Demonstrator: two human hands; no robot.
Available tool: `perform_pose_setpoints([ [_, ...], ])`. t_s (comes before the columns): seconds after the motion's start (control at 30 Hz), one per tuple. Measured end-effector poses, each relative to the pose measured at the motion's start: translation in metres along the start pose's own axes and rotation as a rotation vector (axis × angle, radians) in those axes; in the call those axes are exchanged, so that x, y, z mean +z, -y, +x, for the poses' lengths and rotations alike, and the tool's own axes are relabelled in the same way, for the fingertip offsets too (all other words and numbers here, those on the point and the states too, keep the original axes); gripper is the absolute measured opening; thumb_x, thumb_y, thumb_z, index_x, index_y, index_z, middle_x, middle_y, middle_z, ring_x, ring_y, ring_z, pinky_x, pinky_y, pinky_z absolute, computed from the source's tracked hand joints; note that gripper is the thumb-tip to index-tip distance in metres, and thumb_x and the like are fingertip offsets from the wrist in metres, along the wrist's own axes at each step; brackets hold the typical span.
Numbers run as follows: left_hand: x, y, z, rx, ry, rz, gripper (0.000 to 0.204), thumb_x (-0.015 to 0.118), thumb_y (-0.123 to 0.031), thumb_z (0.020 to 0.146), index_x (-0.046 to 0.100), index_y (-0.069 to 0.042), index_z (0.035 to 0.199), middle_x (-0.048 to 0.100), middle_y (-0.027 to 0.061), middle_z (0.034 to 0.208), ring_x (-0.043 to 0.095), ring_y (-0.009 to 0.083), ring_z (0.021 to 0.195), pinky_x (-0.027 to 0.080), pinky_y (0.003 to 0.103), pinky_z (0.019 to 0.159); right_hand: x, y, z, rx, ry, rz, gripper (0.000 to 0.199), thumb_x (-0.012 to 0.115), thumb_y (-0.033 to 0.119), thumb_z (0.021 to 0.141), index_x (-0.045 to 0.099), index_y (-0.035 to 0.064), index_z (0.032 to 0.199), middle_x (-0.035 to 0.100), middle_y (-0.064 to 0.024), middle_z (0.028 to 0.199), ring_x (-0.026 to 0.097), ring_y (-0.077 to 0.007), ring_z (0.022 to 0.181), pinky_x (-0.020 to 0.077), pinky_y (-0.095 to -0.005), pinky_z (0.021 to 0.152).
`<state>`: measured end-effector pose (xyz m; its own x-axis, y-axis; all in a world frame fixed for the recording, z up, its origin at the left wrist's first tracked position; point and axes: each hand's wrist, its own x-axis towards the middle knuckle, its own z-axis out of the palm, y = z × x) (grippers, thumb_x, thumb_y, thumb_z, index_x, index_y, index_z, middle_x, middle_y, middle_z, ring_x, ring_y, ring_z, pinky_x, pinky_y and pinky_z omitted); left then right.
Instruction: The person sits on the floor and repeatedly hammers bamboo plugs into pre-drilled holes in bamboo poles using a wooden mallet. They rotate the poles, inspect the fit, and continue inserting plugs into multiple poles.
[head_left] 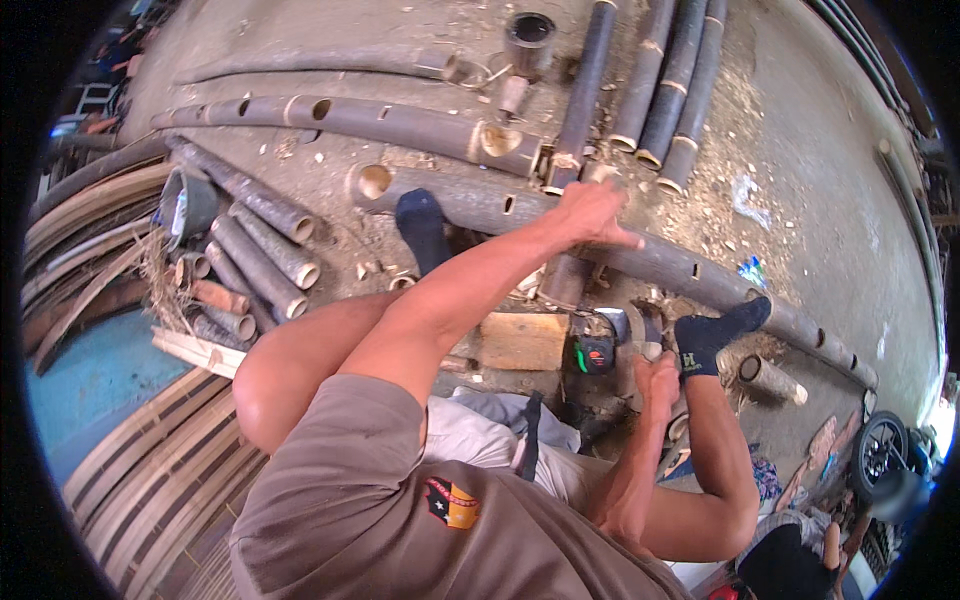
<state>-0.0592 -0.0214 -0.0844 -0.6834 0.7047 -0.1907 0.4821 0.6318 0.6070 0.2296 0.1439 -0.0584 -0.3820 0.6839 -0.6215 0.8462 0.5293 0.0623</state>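
Note:
A long dark bamboo pole (465, 200) with cut holes lies across the floor in front of me. My left hand (597, 212) grips it from above near its middle, thumb spread on the near side and fingertips over the far side. Lower and to the right, my right hand (657, 382) is closed around a tool handle whose pale round end (651, 351) shows above the fist; the rest of the tool is hard to make out. A short bamboo piece (566, 281) sits under the pole. My dark-socked right foot (722, 330) rests against the pole.
A second holed bamboo pole (400, 124) lies beyond, with several dark poles (668, 90) at the top. A wooden block (524, 341) and a black tape measure (594, 352) are near my lap. Cut bamboo lengths (258, 262) and a grey bucket (190, 207) stand left.

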Motion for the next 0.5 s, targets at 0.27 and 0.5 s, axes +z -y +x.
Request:
perform_pose_setpoints([
  [0.27, -0.025, 0.037, -0.052, 0.073, 0.170, 0.352, 0.093, 0.092, -0.047, 0.063, 0.052, -0.008, 0.137, 0.065, 0.0206, 0.124, 0.062, 0.0399, 0.121, 0.051, 0.054, 0.097, -0.033, 0.019, -0.045, -0.208, 0.009, -0.103, 0.071, 0.073, 0.053, 0.082, 0.060, 0.0010, 0.129, 0.072, -0.0302, 0.117, 0.069, -0.0458, 0.111, 0.0538, -0.0538, 0.096],
  [0.5, -0.022, 0.042, -0.066, 0.099, 0.127, 0.430, 0.098, 0.093, -0.045, 0.063, 0.049, -0.009, 0.142, 0.062, 0.0173, 0.127, 0.060, 0.0384, 0.123, 0.049, 0.057, 0.096, -0.050, 0.024, -0.087, -0.295, 0.002, 0.003, 0.062, 0.071, 0.046, 0.083, 0.059, 0.0013, 0.124, 0.073, -0.0316, 0.109, 0.070, -0.0486, 0.105, 0.0541, -0.0557, 0.094],
])
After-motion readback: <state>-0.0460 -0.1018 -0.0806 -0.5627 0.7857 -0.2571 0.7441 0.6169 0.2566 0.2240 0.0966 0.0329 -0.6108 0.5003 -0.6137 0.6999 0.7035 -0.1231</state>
